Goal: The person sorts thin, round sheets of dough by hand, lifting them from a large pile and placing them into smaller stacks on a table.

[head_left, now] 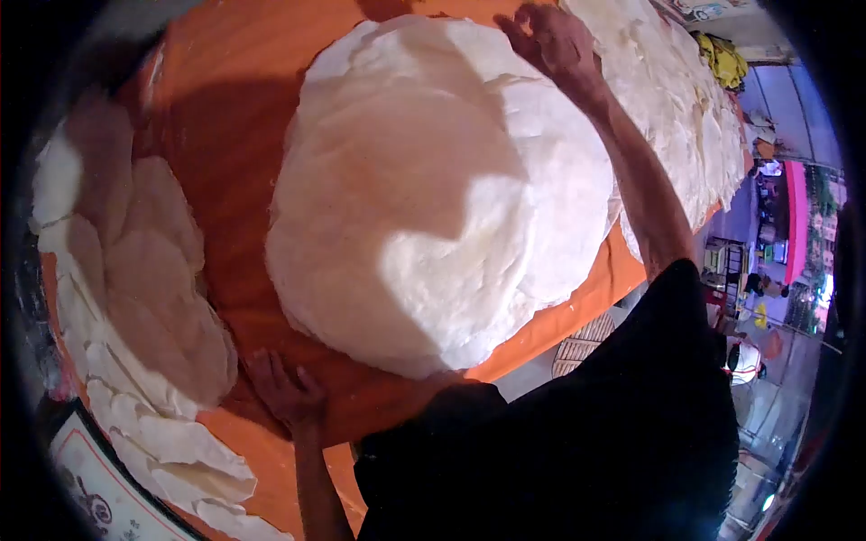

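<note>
A large round white stack of thin dough sheets (442,189) lies on an orange cloth-covered table (244,108). My right hand (552,41) reaches over the far edge of the stack, fingers curled on its rim. My left hand (287,392) rests flat on the orange cloth just below the stack's near edge, fingers spread, holding nothing. A black sleeve and torso fill the lower right.
Overlapping white sheets (144,298) are spread along the left side of the table. More white sheets (686,99) cover the right end. Beyond the table's right edge lie a floor, a woven mat (582,343) and shop clutter (767,270).
</note>
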`<state>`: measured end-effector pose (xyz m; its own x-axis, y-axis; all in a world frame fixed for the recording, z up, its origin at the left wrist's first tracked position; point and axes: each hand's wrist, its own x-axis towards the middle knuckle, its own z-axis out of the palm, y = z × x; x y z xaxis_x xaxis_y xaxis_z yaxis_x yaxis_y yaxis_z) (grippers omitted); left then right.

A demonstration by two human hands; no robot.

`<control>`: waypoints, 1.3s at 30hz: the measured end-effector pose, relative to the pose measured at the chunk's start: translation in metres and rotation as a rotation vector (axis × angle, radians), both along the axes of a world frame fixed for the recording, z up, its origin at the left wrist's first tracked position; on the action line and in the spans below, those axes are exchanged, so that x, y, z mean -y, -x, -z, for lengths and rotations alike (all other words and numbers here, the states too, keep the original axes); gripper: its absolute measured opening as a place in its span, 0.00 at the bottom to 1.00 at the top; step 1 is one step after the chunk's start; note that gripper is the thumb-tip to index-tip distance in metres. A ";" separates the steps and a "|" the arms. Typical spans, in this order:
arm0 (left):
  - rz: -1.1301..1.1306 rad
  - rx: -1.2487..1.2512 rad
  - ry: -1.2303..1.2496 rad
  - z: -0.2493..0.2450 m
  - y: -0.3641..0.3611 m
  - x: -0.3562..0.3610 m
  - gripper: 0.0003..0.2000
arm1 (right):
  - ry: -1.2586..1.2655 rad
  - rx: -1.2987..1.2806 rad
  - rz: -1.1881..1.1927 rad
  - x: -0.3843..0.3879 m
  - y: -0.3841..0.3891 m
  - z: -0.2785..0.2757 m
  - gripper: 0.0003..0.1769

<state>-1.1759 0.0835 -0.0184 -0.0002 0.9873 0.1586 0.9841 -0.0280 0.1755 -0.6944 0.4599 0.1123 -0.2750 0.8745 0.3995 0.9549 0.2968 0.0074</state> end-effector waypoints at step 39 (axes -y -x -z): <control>-0.177 0.784 -0.216 -0.046 0.075 0.060 0.10 | 0.991 -1.094 -0.278 0.205 0.467 0.059 0.15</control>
<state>-1.2509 0.0239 0.0272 -0.3419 0.9102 0.2338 0.5715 0.0040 0.8206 -1.1618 0.2549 0.0528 -0.4383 0.8774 -0.1949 0.2695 -0.0786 -0.9598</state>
